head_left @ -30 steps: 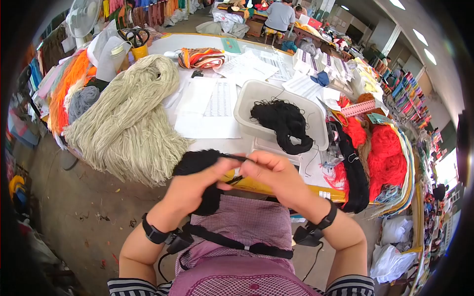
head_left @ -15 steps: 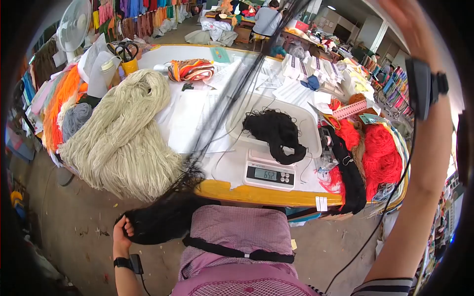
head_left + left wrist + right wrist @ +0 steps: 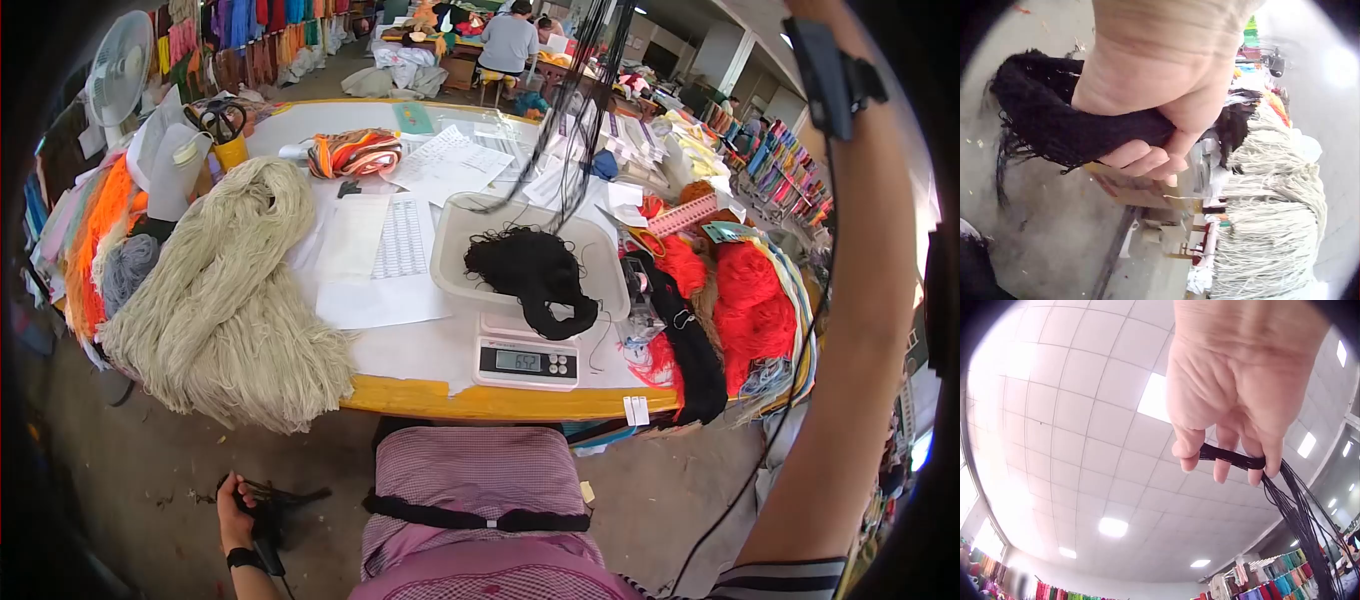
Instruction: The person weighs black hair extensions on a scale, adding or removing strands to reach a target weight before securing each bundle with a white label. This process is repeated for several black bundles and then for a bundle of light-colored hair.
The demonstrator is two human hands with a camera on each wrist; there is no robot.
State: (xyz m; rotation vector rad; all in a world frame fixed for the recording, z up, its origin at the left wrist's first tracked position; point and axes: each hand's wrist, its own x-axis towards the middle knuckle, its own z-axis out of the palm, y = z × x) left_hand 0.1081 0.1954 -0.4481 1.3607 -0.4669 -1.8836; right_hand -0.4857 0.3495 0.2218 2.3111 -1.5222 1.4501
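Low at the left, beside the lap, my left hand grips a black yarn skein; its fingers curl round the bundle and loose ends hang from it. My right hand is raised high, out of the head view. Its thumb and fingers hold a bundle of thin black yarn strands, which dangles down over the table in the head view. Below these strands, a black yarn tangle lies in a pale plastic tray. The tray sits on a digital scale with a lit display.
A large beige yarn skein covers the table's left side. Printed sheets lie mid-table, with an orange striped skein behind. Red yarn and a black skein drape at the right. Scissors stand in a yellow cup.
My hands, earlier together at the black yarn, have parted: the right rose with the strands, the left went down left with the skein. The strands have come apart from the skein and hang free.
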